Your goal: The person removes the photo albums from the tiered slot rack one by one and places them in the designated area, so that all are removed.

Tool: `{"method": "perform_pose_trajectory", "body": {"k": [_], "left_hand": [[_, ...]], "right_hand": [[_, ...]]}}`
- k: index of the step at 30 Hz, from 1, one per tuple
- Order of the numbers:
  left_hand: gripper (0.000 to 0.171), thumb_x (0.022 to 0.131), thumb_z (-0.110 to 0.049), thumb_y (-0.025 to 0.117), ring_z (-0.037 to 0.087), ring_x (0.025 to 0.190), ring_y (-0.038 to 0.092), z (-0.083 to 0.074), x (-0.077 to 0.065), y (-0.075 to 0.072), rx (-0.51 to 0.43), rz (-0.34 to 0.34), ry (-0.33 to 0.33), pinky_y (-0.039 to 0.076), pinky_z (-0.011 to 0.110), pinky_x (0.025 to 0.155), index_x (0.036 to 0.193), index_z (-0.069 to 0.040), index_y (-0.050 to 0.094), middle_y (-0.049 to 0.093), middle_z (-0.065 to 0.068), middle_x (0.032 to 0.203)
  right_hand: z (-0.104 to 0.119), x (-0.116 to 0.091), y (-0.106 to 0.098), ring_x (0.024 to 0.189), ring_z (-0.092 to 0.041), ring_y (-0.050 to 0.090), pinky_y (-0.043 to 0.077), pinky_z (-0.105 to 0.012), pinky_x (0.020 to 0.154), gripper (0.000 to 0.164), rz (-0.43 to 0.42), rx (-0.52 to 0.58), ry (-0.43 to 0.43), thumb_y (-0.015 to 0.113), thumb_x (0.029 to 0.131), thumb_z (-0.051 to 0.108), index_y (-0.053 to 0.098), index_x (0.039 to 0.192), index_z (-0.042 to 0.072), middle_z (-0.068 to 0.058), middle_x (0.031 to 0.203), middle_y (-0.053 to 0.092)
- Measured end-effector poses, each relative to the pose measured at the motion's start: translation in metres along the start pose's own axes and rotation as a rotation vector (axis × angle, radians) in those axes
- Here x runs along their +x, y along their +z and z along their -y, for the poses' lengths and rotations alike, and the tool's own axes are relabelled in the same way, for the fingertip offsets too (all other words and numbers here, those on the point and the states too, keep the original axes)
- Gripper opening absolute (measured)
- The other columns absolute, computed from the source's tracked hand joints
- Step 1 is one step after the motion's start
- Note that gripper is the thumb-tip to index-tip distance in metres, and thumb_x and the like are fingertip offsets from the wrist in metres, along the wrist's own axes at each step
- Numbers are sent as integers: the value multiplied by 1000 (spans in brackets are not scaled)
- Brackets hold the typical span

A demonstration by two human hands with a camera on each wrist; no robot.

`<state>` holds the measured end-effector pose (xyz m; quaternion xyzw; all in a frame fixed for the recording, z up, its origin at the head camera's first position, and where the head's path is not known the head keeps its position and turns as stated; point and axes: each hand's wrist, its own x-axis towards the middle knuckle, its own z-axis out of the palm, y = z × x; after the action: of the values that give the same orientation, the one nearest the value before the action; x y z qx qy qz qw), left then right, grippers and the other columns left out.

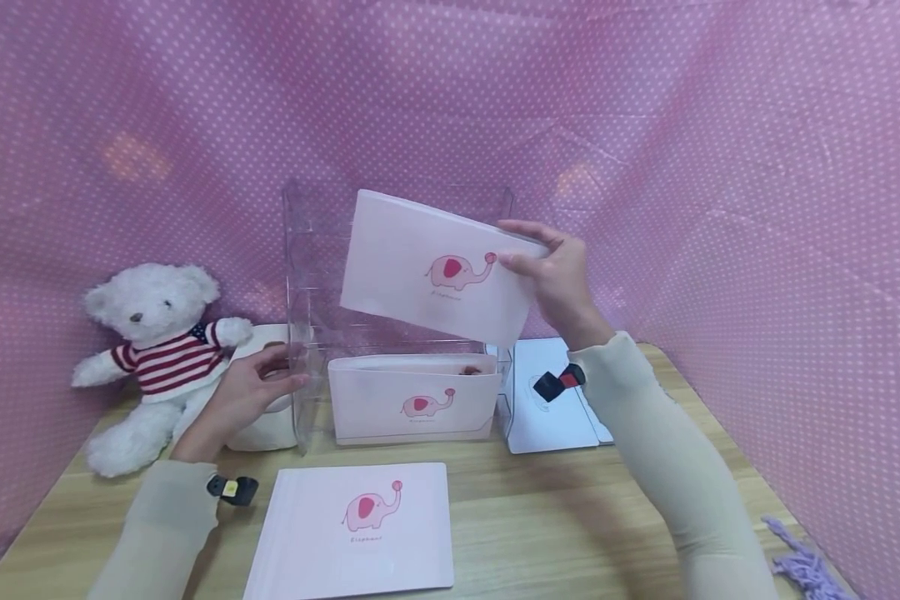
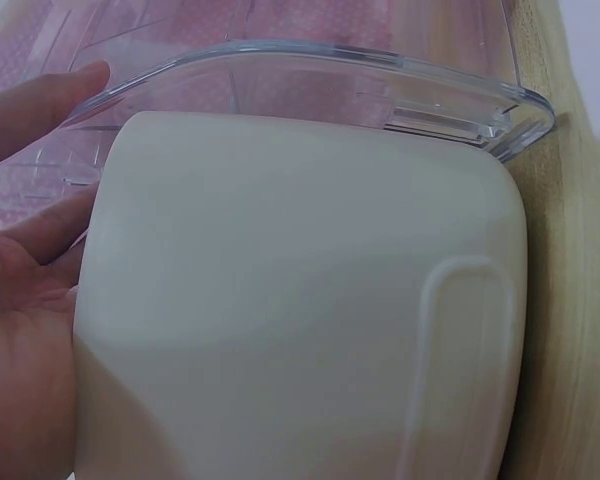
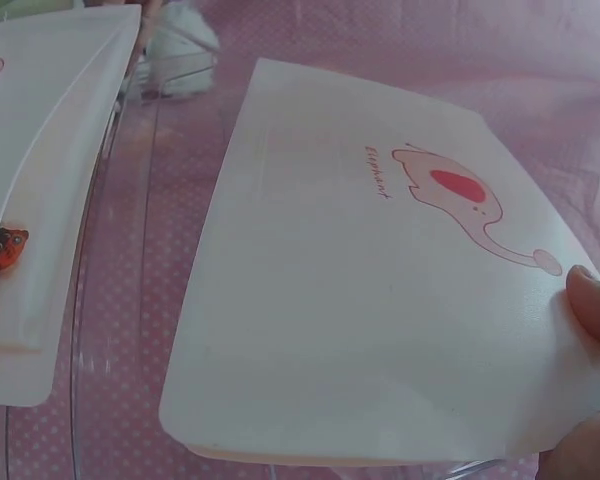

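My right hand [image 1: 558,271] grips the right end of a white elephant-print booklet [image 1: 405,258], thumb on the front cover and fingers behind. The booklet is raised and tilted over a clear plastic rack [image 1: 296,250]. A second elephant-print booklet [image 1: 375,421] stands in the rack's lowest level, its cover bowed apart at the top. Inside it shows a small orange-red figure [image 3: 10,250]. My left hand [image 1: 247,396] holds the front edge of the rack's left side panel, with the thumb [image 2: 80,90] over that edge. Right beside this hand is a cream container [image 2: 300,280].
A third elephant-print booklet [image 1: 360,533] lies flat at the table's front. To the left sits a white teddy bear [image 1: 157,350] in a striped sweater. Right of the rack are white flat covers [image 1: 547,425]. Purple strands [image 1: 802,562] lie near the right edge. Pink dotted cloth [image 1: 757,208] surrounds the table.
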<state>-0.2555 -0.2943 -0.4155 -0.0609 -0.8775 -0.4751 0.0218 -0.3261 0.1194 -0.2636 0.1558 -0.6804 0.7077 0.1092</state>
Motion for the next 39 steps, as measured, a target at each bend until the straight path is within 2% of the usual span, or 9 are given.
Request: {"method": "perform_pose_trajectory", "body": {"k": [6, 20, 32, 39], "left_hand": [[68, 93, -38, 74, 43, 134, 55, 0, 0, 0, 4, 4, -5, 44, 5, 84, 149, -7, 50, 56, 24, 145], [65, 94, -35, 73, 45, 131, 56, 0, 2, -1, 35, -12, 28, 44, 3, 84, 147, -3, 51, 57, 25, 144], [66, 94, -35, 73, 44, 132, 55, -1, 2, 0, 21, -11, 24, 43, 3, 84, 147, -4, 51, 56, 25, 145], [66, 94, -37, 73, 43, 132, 56, 0, 0, 0, 9, -8, 13, 44, 4, 85, 148, -5, 50, 57, 24, 145]], "right_hand": [[5, -1, -8, 84, -18, 77, 63, -31, 71, 38, -25, 54, -34, 76, 78, -10, 76, 114, 4, -5, 102, 77], [5, -16, -38, 84, -18, 77, 63, -31, 72, 34, -50, 111, -39, 77, 80, -10, 77, 109, 7, -1, 98, 78], [3, -43, -63, 98, -19, 74, 62, -33, 81, 38, -100, 86, 45, 78, 85, -2, 73, 121, 7, -1, 114, 71], [-8, -61, -76, 96, -16, 74, 61, -29, 83, 34, -80, 114, 94, 74, 85, -8, 75, 115, 9, -1, 111, 72]]}}
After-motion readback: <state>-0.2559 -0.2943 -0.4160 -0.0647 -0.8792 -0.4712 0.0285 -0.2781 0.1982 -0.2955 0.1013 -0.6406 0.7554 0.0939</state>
